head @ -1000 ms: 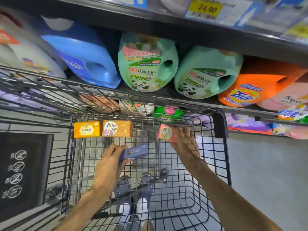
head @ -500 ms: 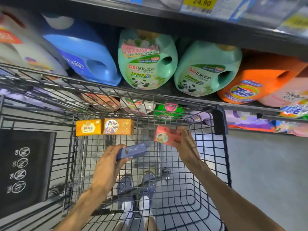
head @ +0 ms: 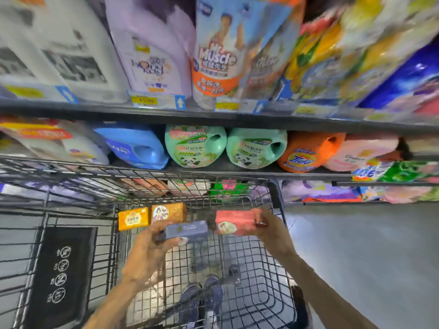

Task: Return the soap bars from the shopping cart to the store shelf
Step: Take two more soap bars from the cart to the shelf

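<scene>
Fingers of left hand [head: 152,250] curl round blue soap box [head: 186,230]; right hand [head: 269,230] pinches red soap box [head: 235,222]. Both raised inside cart [head: 273,293], near front wire wall. Two yellow-orange boxes [head: 152,216] against that wall. Shelf [head: 213,117] beyond rim.

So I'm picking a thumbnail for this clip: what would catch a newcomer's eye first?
Two hands above the wire shopping cart at lower centre: the left hand grips a dark blue soap box, the right hand a red soap box. Behind them, the shelf's bright jugs stand out: a blue jug, two green panda jugs and an orange Tide jug.
</scene>
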The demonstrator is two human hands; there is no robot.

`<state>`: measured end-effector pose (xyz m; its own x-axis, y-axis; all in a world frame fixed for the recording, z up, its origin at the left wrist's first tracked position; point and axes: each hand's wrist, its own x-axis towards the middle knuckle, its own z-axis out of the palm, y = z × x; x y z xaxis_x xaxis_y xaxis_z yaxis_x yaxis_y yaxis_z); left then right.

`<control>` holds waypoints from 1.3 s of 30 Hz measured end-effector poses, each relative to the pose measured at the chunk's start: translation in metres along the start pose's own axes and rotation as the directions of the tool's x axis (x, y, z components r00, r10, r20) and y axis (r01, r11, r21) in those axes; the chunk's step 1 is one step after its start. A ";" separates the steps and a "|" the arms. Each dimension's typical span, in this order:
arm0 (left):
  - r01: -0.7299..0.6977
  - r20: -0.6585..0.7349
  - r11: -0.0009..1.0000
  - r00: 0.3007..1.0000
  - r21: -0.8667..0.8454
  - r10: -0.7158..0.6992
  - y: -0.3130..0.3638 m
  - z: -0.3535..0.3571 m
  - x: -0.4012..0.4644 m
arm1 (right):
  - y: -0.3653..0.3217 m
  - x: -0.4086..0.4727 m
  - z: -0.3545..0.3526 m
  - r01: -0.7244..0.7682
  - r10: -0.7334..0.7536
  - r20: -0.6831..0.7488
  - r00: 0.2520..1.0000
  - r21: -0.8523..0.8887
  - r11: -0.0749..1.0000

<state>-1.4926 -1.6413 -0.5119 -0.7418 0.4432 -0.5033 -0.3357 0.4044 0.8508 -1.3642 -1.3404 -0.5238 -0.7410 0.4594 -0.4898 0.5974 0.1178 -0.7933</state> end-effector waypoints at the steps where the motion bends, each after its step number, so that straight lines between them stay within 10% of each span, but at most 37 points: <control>1: -0.036 0.027 0.999 0.999 0.016 0.036 0.016 -0.003 -0.007 | -0.013 -0.014 -0.010 0.021 -0.021 -0.007 1.000 0.011 1.000; 12: -0.338 0.222 0.937 0.924 0.087 0.312 0.242 0.037 -0.112 | -0.142 -0.203 -0.167 0.220 -0.105 -0.246 0.964 0.508 0.833; 22: -0.634 0.469 0.773 0.688 0.018 0.553 0.408 0.196 -0.196 | -0.130 -0.340 -0.354 0.338 -0.125 -0.546 0.828 0.309 0.889; 39: -0.839 0.512 0.542 0.484 0.042 0.710 0.504 0.575 -0.265 | -0.008 -0.488 -0.663 0.394 -0.167 -0.758 0.630 0.127 0.910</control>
<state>-1.1310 -1.0951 -0.0365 -0.2997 0.9112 0.2827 0.4653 -0.1191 0.8771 -0.8038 -0.9821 -0.0390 -0.3341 0.9374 0.0980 0.2124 0.1762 -0.9612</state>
